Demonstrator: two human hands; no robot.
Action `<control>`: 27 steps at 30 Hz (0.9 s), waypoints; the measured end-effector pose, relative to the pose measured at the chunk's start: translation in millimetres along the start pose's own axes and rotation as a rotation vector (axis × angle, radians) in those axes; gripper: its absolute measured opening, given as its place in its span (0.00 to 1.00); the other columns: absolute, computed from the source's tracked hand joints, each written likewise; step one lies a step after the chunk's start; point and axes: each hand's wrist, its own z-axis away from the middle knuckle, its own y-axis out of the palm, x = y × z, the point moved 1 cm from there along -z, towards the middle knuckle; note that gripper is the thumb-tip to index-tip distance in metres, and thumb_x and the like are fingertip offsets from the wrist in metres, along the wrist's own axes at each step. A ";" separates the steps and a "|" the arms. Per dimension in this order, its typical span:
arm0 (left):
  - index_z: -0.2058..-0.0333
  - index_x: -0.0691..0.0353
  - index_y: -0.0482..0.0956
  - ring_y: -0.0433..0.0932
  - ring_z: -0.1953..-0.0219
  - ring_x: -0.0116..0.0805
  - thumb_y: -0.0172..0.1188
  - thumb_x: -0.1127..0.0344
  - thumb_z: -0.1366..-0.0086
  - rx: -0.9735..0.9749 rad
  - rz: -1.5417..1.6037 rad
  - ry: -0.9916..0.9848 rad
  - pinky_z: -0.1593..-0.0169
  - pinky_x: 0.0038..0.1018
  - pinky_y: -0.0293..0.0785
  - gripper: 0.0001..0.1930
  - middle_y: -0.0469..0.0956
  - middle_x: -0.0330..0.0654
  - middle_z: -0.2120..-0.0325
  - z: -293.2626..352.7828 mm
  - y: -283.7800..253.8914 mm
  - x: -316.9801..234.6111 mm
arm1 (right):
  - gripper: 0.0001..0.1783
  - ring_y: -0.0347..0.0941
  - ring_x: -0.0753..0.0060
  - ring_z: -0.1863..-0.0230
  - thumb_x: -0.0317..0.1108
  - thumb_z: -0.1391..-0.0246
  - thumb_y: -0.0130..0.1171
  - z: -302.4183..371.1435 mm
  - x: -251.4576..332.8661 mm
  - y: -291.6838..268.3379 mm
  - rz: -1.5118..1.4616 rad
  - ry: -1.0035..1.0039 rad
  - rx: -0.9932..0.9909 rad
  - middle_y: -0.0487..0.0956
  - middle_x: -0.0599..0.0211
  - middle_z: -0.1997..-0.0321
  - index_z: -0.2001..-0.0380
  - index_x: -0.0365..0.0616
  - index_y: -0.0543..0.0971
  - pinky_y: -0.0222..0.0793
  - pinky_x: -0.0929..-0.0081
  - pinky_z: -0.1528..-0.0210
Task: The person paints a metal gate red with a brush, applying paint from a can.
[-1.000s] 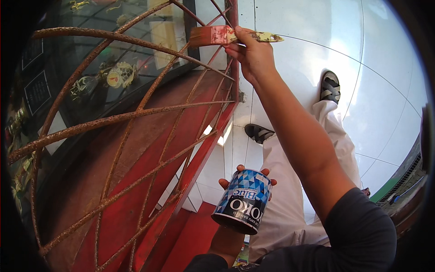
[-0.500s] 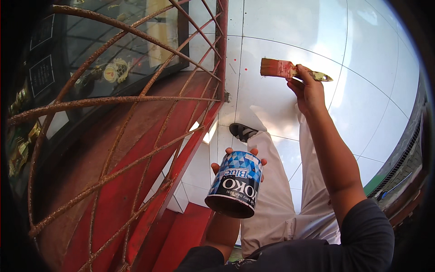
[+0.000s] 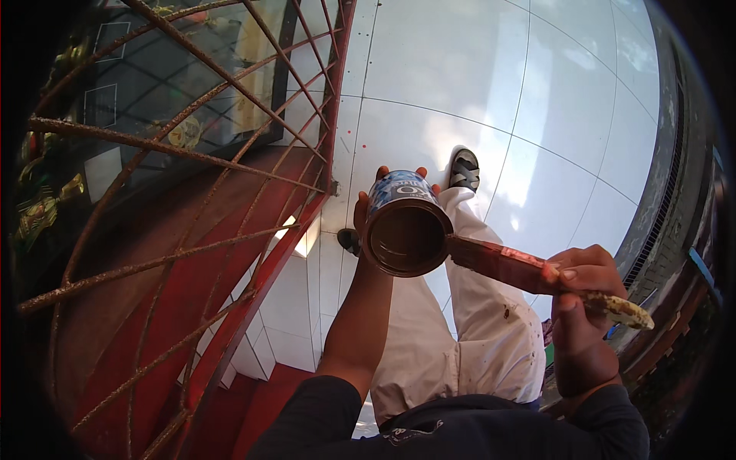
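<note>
My left hand (image 3: 363, 211) is wrapped round a paint can (image 3: 397, 189) with a blue patterned label and holds it from behind. The can is tilted so that its round mouth faces me, showing dark brown inside. Pinched in my right hand (image 3: 586, 287) is a flat paintbrush (image 3: 498, 264), its ferrule and bristles stained red-brown. The bristle end meets the can's right rim, or lies just at it. A pale, paint-speckled handle (image 3: 625, 312) sticks out past my right fingers.
Left of me stands a rusty metal lattice (image 3: 165, 146) with a red frame (image 3: 261, 280). Behind its bars is a dark glass panel (image 3: 165, 115). White tiles (image 3: 437, 69) cover the floor; a drain grate (image 3: 652, 222) runs along the right side. My sandalled foot (image 3: 464, 170) is ahead.
My right hand has brought the brush down and nearer, to the can's rim. The can has tipped to show its mouth and risen in view. My feet and the view have shifted.
</note>
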 end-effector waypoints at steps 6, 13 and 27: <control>0.38 0.35 0.67 0.57 0.34 0.68 0.52 0.39 0.33 0.015 -0.248 -0.025 0.46 0.66 0.74 0.27 0.54 0.61 0.35 -37.4 -1.0 18.3 | 0.14 0.80 0.70 0.73 0.30 0.57 0.75 -18.9 11.3 22.2 0.493 -0.225 0.187 0.80 0.64 0.70 0.65 0.43 0.82 0.75 0.79 0.74; 0.38 0.35 0.67 0.57 0.34 0.67 0.52 0.38 0.34 -0.016 -0.103 -0.027 0.45 0.64 0.73 0.28 0.54 0.61 0.35 -31.8 18.7 41.8 | 0.13 0.79 0.72 0.77 0.32 0.58 0.72 -19.8 -20.2 47.2 0.578 -0.380 0.220 0.79 0.65 0.74 0.68 0.40 0.83 0.73 0.78 0.78; 0.36 0.37 0.67 0.49 0.31 0.69 0.53 0.40 0.33 0.023 -0.147 0.044 0.43 0.66 0.70 0.28 0.49 0.61 0.32 -21.2 -4.4 6.7 | 0.12 0.81 0.68 0.60 0.30 0.62 0.69 4.4 -8.2 47.5 0.644 -0.517 0.440 0.79 0.73 0.62 0.69 0.51 0.83 0.80 0.77 0.64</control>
